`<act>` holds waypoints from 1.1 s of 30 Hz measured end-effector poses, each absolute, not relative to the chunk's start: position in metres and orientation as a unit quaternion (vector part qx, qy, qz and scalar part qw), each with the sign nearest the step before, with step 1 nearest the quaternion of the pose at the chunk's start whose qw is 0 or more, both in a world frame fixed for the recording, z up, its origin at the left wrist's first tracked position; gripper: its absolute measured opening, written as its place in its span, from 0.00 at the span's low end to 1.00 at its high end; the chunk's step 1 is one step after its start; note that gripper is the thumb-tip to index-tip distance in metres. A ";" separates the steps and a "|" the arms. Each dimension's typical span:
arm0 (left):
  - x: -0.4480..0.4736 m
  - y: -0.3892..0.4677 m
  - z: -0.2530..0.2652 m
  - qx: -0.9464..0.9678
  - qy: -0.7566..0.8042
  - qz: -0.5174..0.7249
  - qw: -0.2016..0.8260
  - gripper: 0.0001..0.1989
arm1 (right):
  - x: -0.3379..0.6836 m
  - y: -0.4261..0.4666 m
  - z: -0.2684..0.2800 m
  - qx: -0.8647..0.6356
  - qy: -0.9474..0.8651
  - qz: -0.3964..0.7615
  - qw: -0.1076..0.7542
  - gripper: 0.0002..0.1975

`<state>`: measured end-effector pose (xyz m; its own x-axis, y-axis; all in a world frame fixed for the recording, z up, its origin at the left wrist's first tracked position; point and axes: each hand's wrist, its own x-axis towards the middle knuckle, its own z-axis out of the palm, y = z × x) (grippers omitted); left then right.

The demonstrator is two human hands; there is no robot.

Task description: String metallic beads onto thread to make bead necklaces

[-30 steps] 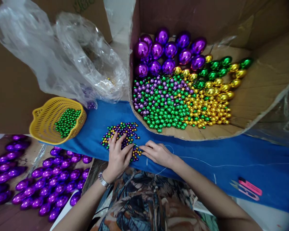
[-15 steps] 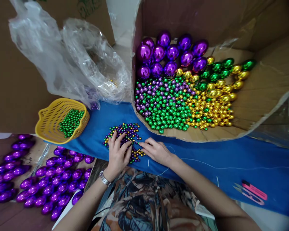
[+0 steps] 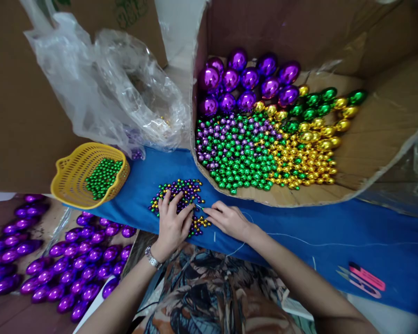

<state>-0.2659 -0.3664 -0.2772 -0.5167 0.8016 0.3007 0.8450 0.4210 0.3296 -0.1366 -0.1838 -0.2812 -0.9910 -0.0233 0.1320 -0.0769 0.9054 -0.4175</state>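
Over a small pile of shiny purple, gold and green beads (image 3: pixel 184 187) on the blue cloth, my left hand (image 3: pixel 172 225) rests with its fingers spread. Its index finger and thumb are at the pile's right side, near the tip of a thin needle (image 3: pixel 199 206). That needle is pinched in my right hand (image 3: pixel 230 221), just right of the pile, with a small green bead by the fingertips. White thread (image 3: pixel 292 235) trails from my right hand across the cloth to the right. Whether a bead sits under my left fingertips is hidden.
A yellow basket (image 3: pixel 73 197) of green beads stands left. Behind the cloth (image 3: pixel 264 215), an open cardboard box (image 3: pixel 282 197) holds purple, green and gold beads. Clear plastic bags (image 3: pixel 125 79) lie at the back left. Scissors and a pink-black cutter (image 3: pixel 367 277) lie right; large purple beads (image 3: pixel 80 264) lie lower left.
My right hand has shifted slightly to the right, away from my left fingers, and more of the needle shows between them. My left hand stays over the beads.
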 end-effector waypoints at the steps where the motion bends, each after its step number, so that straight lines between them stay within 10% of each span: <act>1: -0.266 -0.366 -0.277 -0.489 -0.842 -0.224 0.049 0.13 | -0.135 -0.183 -0.282 0.021 -0.973 0.218 0.070 0.17; 33: -0.279 -0.344 -0.273 -0.502 -0.817 -0.284 -0.002 0.13 | -0.139 -0.190 -0.286 -0.004 -0.977 0.175 0.123 0.19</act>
